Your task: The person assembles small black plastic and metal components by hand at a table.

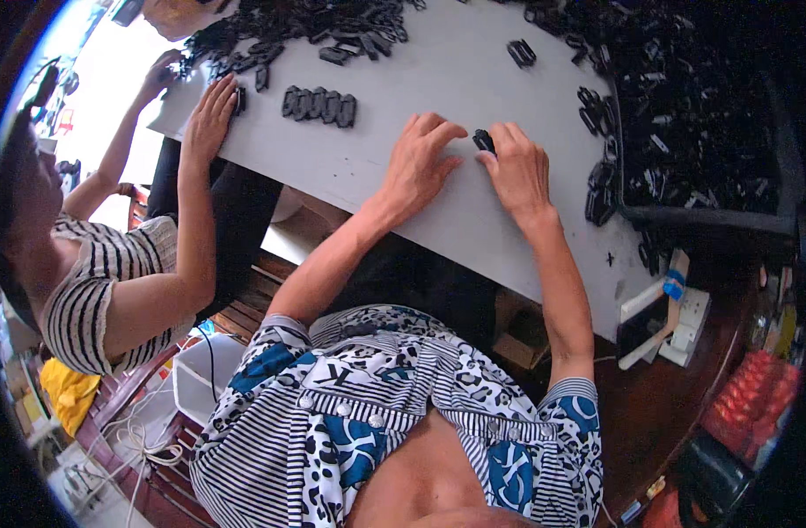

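Observation:
Over the white table [403,189] my right hand [517,172] pinches a small black plastic piece [483,141] between thumb and fingers. Just left of it, my left hand [421,163] hovers with thumb and fingers apart and nothing between them. A short row of matching black pieces [319,106] stands side by side to the left of my left hand. Ahead and to the right lies a small pair of black pieces [521,54]. The exact kind of these pieces is too small to make out.
A large heap of black pieces [306,31] covers the far left. At right stands a dark bin [702,216] full of more, with loose ones [600,189] along its side. A co-worker's hand [211,114] works at the left edge. A white power strip [685,327] sits lower right.

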A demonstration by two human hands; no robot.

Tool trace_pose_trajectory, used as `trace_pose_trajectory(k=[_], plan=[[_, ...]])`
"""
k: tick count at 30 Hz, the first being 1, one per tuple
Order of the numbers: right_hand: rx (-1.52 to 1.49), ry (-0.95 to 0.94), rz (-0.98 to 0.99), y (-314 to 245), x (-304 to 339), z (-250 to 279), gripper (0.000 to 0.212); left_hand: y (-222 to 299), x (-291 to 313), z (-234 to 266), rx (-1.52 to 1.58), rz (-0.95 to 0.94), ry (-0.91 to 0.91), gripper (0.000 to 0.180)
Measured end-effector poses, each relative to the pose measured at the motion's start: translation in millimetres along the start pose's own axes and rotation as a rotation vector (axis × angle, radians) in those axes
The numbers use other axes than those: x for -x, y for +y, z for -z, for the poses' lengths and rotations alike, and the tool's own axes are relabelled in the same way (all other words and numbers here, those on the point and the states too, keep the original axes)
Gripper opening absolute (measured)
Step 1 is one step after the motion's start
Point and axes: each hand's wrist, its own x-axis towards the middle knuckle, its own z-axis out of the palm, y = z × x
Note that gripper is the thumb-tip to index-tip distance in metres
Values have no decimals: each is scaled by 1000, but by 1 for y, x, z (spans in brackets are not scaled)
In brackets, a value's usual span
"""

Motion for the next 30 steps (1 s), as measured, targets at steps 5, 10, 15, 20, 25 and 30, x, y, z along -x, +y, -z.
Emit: trace_pose_trajectory(k=[5,10,15,20,25,30], plan=[[-89,-96,-78,-40,-43,-30,34,-4,26,45,-91,106,171,35],[-161,-88,-45,-78,-87,-65,32,-15,34,73,-178,154,239,32],[-336,-79,63,-93,-106,-77,23,-14,29,91,-184,189,277,31],[-299,22,107,-57,-147,-68,20,-30,11,104,-193,188,302,32],[-268,72,79,-16,-212,-65,18,-39,-43,113,-200,270,130,35],[-219,73,164,-1,-260,-84,17,-40,-68,84,-473,35,-106,31]])
